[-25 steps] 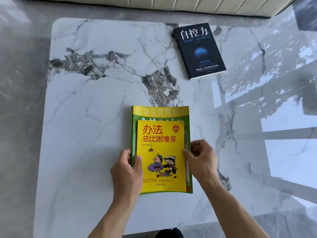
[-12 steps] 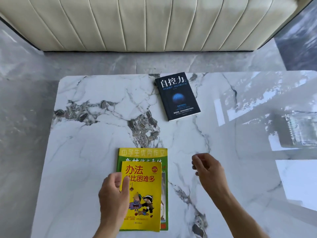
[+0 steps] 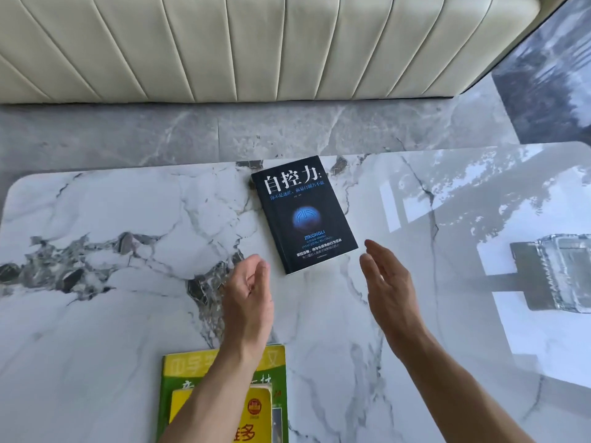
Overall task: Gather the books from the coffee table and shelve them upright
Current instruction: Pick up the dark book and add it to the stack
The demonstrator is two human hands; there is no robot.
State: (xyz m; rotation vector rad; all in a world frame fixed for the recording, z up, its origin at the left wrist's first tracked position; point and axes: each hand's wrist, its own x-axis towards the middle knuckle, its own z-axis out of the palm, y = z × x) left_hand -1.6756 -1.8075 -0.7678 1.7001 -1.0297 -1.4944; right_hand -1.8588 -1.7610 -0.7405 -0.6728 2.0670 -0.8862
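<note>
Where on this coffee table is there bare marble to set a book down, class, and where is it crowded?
Free: the broad left stretch of the table, left of the black book and the yellow book stacked on the green one. Also the near right corner, below the glass dish. Crowded: the centre, where the left hand and right hand flank the black book.

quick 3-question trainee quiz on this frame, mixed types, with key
1. True or false: the left hand grips the black book.
2. The yellow book lies on: A) the table B) the green book C) the black book.
3. Fill in: both hands are ____ (open/shut).

Key: 1 false, neither hand touches it; the right hand is also apart. 2 B. 3 open.
</note>
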